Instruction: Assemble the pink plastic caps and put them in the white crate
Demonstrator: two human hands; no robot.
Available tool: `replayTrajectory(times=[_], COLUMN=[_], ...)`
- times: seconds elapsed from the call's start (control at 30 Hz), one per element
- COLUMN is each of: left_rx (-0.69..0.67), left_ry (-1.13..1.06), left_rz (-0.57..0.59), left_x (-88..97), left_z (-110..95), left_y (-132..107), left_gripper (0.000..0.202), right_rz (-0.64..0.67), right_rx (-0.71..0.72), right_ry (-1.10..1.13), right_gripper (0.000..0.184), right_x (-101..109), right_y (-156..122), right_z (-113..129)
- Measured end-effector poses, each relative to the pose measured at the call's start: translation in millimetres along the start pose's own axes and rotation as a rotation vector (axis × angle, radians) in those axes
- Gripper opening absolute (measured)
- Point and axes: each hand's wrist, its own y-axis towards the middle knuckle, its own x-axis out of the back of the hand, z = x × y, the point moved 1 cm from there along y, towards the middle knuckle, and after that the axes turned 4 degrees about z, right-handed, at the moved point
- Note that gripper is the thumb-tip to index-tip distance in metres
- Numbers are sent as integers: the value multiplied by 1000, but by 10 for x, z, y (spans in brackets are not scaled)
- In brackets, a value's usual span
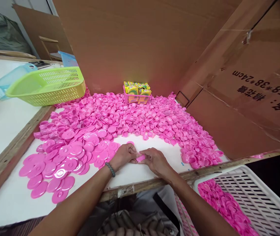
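Near the front edge of the white table [135, 173], my left hand [124, 155] and my right hand [156, 160] meet, fingers closed on a small pink plastic piece [141, 158]. The fingers cover much of it, so its exact kind is hard to make out. Just beyond my left hand, a pink disc [130, 142] shows on the white surface. Flat pink saucers [61, 173] lie overlapping to the left of my left hand. A wide heap of small pink toy cups [140, 119] curves behind both hands and down to the right.
A pink basket of small yellow boxes [137, 98] stands at the heap's back. The green basket [48, 83] rests on the left edge. Cardboard walls [149, 42] close the back and right. At lower right sits a white crate [252, 186] holding pink pieces.
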Motion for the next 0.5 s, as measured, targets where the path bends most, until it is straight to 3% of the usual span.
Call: replayTrajectory(times=[0.1,0.2,0.37,0.5], left_rx=[-1,43,61,77], left_ry=[-24,-24,6,9], left_rz=[-16,-39,-32,-26], left_x=[-5,-14,-24,-29], left_z=[1,3,-9,-33], left_y=[-20,-27,-36,-40], left_gripper=[38,39,32,29], right_rz=[-70,-124,-78,-32], right_rx=[-72,-53,60,90], right_ry=[43,-81,-377,-457], right_gripper=[18,15,18,15], right_x=[-26,-39,-53,-13], right_y=[-55,-114,-148,-102], right_z=[6,75,219,263])
